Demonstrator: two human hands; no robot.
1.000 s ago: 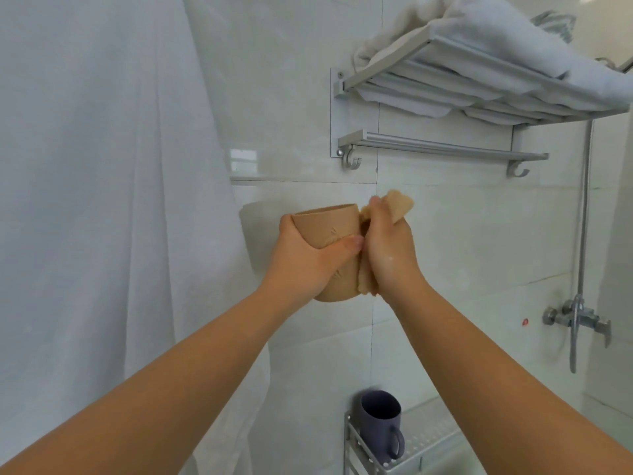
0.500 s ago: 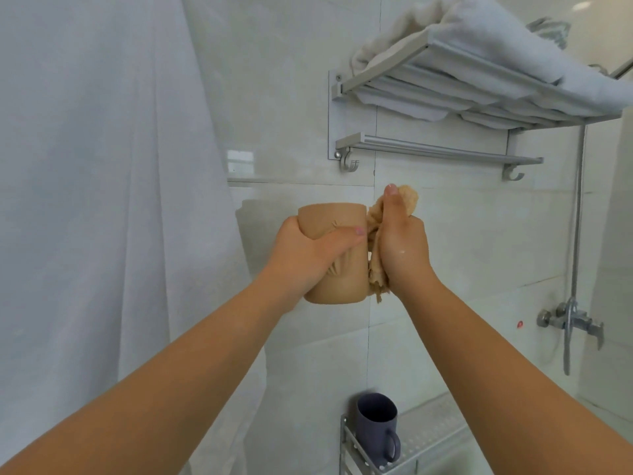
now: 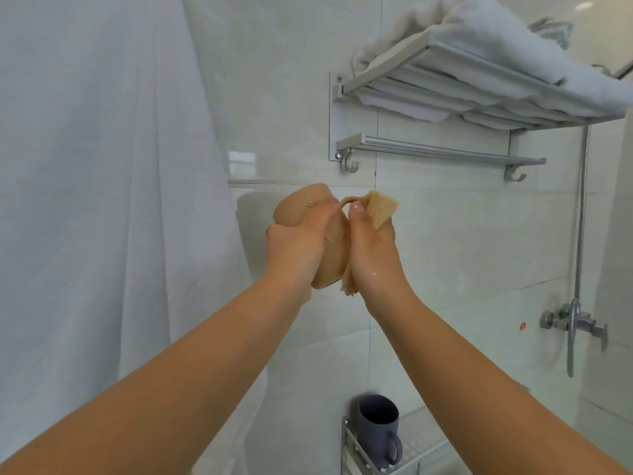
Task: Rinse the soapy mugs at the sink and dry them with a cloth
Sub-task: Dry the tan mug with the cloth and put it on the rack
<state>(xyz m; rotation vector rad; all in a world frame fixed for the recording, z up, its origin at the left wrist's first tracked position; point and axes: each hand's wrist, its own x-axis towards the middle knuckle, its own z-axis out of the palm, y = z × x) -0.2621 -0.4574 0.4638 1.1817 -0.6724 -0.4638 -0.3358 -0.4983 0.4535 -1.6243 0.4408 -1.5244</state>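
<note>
The left hand (image 3: 297, 242) is wrapped around a tan mug (image 3: 301, 207), thumb laid across its side up near the handle, so the mug is held up in the air in front of the tiled wall (image 3: 445, 241), tilted with its mouth leaning away to the left. The right hand (image 3: 371, 242) is clenched on a tan cloth (image 3: 381, 209), pressing it against the mug's right side; a corner of the cloth sticks up above the knuckles and a frayed end hangs below the palm. Both bare forearms reach up from the bottom of the view.

Left of the mug hangs a white curtain (image 3: 96, 200). Above and right of the mug a metal towel rack (image 3: 442, 97) is fixed to the wall, with white towels (image 3: 479, 32) folded on top. Well below the mug a dark grey-blue mug (image 3: 376, 430) stands upright on a metal wall shelf (image 3: 421, 450). Lower right of the tan mug, a shower valve (image 3: 572, 323) is mounted on the wall.
</note>
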